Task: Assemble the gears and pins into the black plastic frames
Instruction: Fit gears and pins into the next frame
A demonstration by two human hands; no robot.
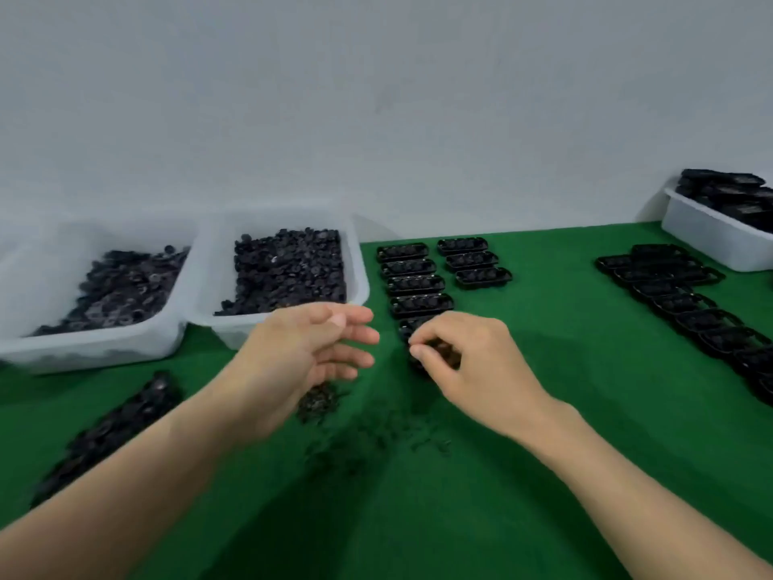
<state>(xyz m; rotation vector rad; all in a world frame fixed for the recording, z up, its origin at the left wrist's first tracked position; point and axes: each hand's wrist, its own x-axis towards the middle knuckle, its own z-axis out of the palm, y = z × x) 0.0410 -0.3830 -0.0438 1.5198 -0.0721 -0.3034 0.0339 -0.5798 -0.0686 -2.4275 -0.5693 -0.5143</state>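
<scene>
Black plastic frames [418, 282] lie in a column on the green tabletop [564, 433], with a shorter column of three [472, 261] just beside it to the right. Both columns appear filled. We note the right hand [472, 362] over the nearest frame [412, 326] of the long column. Its grip is narrow, thumb and fingertips pinched on a small dark part [439, 353]; blur prevents us saying whether it is a gear or a pin. The left hand [305, 357] hovers with fingers straight and holds nothing, above a loose pile of parts [320, 401].

We judge the step in hand to be seating a part in the nearest frame. We recommend lowering it square over its seat, pressing straight down, and steadying the frame with the free left hand, since the frame looks light and liable to slide.

Clearances: the gear tub [226, 332] stands just beyond the left hand, and its wall limits any sweep that way. A row of overlapping frames [686, 303] lies well apart to the right, in front of a white tub [702, 244]. Scattered small parts [431, 443] lie near the right wrist and could be dragged. We find open tabletop between the two frame groups and towards us.
</scene>
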